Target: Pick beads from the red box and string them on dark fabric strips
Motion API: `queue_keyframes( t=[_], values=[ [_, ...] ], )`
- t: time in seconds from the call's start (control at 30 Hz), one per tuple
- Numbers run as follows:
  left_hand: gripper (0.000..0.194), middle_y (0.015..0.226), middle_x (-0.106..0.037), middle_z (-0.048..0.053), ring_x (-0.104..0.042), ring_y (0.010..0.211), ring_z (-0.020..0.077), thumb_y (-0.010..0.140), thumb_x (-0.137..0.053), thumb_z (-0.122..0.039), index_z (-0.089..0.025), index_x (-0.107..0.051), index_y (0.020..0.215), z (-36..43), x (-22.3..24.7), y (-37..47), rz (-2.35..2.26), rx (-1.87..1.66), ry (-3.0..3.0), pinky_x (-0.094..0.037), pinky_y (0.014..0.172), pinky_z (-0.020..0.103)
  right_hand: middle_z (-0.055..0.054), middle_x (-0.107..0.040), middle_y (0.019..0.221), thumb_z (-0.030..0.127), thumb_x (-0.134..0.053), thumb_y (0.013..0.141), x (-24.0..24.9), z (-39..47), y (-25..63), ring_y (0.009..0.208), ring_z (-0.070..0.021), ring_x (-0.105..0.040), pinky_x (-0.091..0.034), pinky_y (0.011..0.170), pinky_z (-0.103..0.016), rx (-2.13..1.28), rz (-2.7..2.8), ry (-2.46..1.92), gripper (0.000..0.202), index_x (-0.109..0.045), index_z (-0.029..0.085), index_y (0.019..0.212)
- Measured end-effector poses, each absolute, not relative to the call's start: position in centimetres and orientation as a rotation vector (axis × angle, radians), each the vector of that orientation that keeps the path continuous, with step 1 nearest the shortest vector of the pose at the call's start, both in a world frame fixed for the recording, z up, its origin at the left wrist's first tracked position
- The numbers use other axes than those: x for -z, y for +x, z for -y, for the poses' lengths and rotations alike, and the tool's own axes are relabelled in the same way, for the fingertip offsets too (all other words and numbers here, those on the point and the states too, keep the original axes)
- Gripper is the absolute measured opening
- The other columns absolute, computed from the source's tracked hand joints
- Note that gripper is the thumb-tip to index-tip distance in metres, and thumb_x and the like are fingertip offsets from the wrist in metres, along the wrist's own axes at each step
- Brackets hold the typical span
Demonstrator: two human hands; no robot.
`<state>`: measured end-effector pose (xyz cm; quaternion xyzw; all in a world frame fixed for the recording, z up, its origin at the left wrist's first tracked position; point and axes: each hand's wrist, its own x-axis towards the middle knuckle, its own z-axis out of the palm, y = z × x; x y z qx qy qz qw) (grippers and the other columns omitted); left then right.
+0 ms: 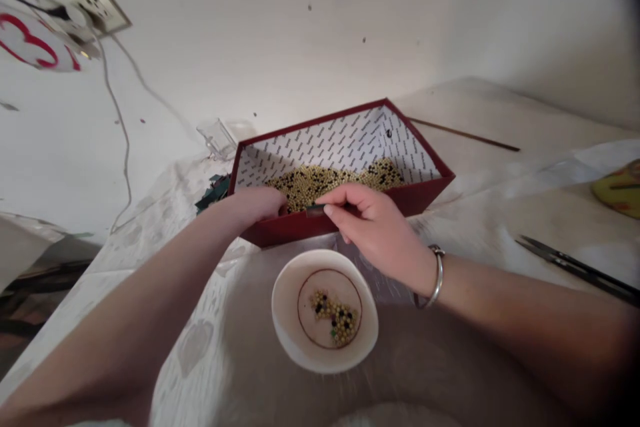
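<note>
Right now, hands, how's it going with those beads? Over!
Left hand in box, partly hidden by front wall. Right hand pinching small dark piece. Beads in box and bowl. Bowl stands before box.

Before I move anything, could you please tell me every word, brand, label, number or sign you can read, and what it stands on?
Perhaps "3": a red shape on white material at upper left.
Box lining: repeated dark print, too small to read.
Nothing else is legible.
</note>
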<state>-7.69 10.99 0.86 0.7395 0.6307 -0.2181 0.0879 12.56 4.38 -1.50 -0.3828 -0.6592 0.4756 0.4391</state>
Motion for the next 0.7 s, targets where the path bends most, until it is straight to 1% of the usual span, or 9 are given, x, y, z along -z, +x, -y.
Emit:
queue_keyframes(
  t=[0.17,0.27,0.33,0.43,0.47,0.5,0.57,0.63,0.7],
  values=[
    [0.01,0.062,-0.065,0.006,-0.057,0.056,0.0228,0.051,-0.065,-0.025,-0.022,-0.065,0.061,-11.1,-0.7,-7.6,-1.907,0.641,2.138,-0.041,0.059,0.034,0.001,-0.059,0.075,0.024,-0.051,0.08,1.5,-4.3,12.6,0.061,-0.0103,-0.05,-0.039,0.059,-0.024,-1.155,1.634,-0.962,0.015,-0.063,0.02,0.088],
    [0.014,0.067,-0.065,0.005,-0.057,0.063,0.0227,0.058,-0.062,-0.029,-0.022,-0.065,0.07,-10.7,-1.5,-7.4,-1.977,0.523,2.215,-0.04,0.06,0.032,0.002,-0.057,0.071,0.023,-0.051,0.08,1.5,-4.4,12.7,0.061,-0.0106,-0.05,-0.039,0.059,-0.024,-1.159,1.635,-0.968,0.014,-0.063,0.02,0.087],
    [0.017,0.076,-0.065,0.004,-0.058,0.069,0.0218,0.07,-0.054,-0.033,-0.023,-0.064,0.079,-9.6,-2.2,-7.1,-2.077,0.202,2.327,-0.04,0.061,0.032,0.002,-0.056,0.069,0.023,-0.05,0.08,1.5,-4.4,12.8,0.06,-0.0106,-0.05,-0.04,0.059,-0.024,-1.159,1.633,-0.962,0.016,-0.063,0.019,0.088],
    [0.014,0.077,-0.064,0.0,-0.058,0.071,0.0171,0.078,-0.051,-0.032,-0.023,-0.061,0.082,-6.8,-2.9,-5.8,-2.148,-0.808,2.365,-0.043,0.062,0.03,0.002,-0.055,0.066,0.023,-0.049,0.081,1.6,-4.6,12.8,0.059,-0.0105,-0.05,-0.04,0.059,-0.024,-1.152,1.628,-0.946,0.017,-0.063,0.02,0.09],
    [0.012,0.078,-0.064,0.0,-0.059,0.072,0.0156,0.079,-0.051,-0.031,-0.024,-0.06,0.084,-5.6,-3.0,-5.3,-2.089,-1.085,2.345,-0.044,0.065,0.03,0.003,-0.054,0.065,0.023,-0.049,0.081,1.6,-4.6,12.8,0.059,-0.0104,-0.05,-0.04,0.059,-0.024,-1.15,1.627,-0.941,0.017,-0.063,0.02,0.089],
    [0.011,0.081,-0.064,0.0,-0.059,0.075,0.0146,0.081,-0.051,-0.03,-0.024,-0.06,0.086,-4.5,-3.1,-4.6,-1.97,-1.241,2.362,-0.046,0.068,0.03,0.003,-0.054,0.065,0.023,-0.049,0.081,1.6,-4.7,12.7,0.058,-0.0103,-0.05,-0.04,0.059,-0.025,-1.15,1.627,-0.94,0.016,-0.063,0.021,0.088],
    [0.006,0.083,-0.063,0.0,-0.059,0.081,0.0146,0.08,-0.055,-0.026,-0.024,-0.059,0.083,-2.6,-3.0,-3.4,-1.761,-1.389,2.499,-0.048,0.077,0.032,0.003,-0.054,0.065,0.022,-0.051,0.08,1.5,-4.7,12.7,0.058,-0.0101,-0.049,-0.039,0.058,-0.024,-1.157,1.618,-0.948,0.014,-0.063,0.021,0.086],
    [0.008,0.088,-0.063,0.0,-0.058,0.088,0.0162,0.077,-0.059,-0.024,-0.025,-0.06,0.084,-1.5,-2.6,-2.5,-1.582,-1.303,2.772,-0.048,0.082,0.035,0.003,-0.054,0.065,0.022,-0.053,0.078,1.3,-4.7,12.7,0.057,-0.0098,-0.048,-0.038,0.056,-0.024,-1.19,1.591,-0.963,0.011,-0.062,0.021,0.083],
    [0.011,0.092,-0.064,0.0,-0.058,0.09,0.0164,0.076,-0.06,-0.022,-0.026,-0.06,0.086,-1.3,-1.9,-2.2,-1.546,-1.233,2.867,-0.048,0.084,0.036,0.003,-0.054,0.065,0.022,-0.053,0.078,1.0,-4.6,12.8,0.056,-0.0093,-0.047,-0.037,0.053,-0.023,-1.269,1.532,-0.952,0.01,-0.062,0.021,0.081]
  ],
)
